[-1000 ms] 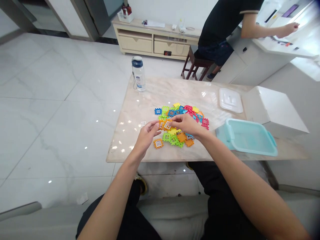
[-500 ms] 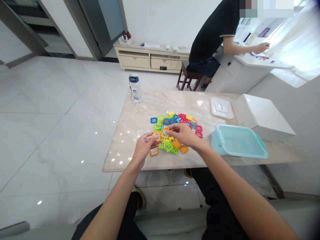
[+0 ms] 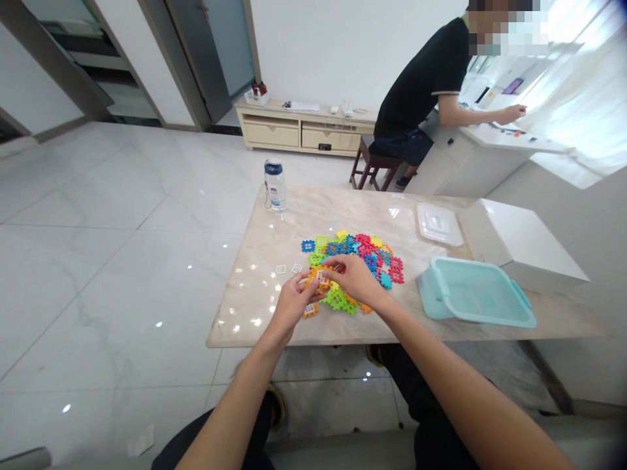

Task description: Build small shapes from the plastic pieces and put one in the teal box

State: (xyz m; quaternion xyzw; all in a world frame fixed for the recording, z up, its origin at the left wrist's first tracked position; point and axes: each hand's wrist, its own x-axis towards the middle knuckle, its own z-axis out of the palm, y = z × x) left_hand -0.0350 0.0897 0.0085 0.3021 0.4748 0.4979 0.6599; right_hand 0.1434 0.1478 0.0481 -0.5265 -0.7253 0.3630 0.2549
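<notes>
My left hand point(image 3: 292, 299) is closed on an orange interlocking building tile point(image 3: 314, 283) with a white window piece in it. Pinched by my right hand point(image 3: 360, 282) is a second orange tile point(image 3: 324, 277), also with a white window; the two tiles meet or overlap, and I cannot tell whether they are joined. Beneath and beyond my hands lies a pile of green tiles point(image 3: 337, 300), blue tiles point(image 3: 337, 247), red tiles point(image 3: 396, 269) and yellow ones. Another orange tile with a window point(image 3: 310, 310) rests below my left hand. Two loose white window pieces point(image 3: 281, 269) are left of the pile.
A turquoise tub point(image 3: 482, 294) stands on the table's right side, near a white box point(image 3: 529, 235) and a clear lid point(image 3: 439, 224). At the far left corner is a water bottle point(image 3: 275, 188). Beyond the table, a person in black point(image 3: 421, 78) sits on a stool.
The two orange tiles, side by side before, have come together between my hands. My right hand has moved closer to my left. The camera view has shifted slightly.
</notes>
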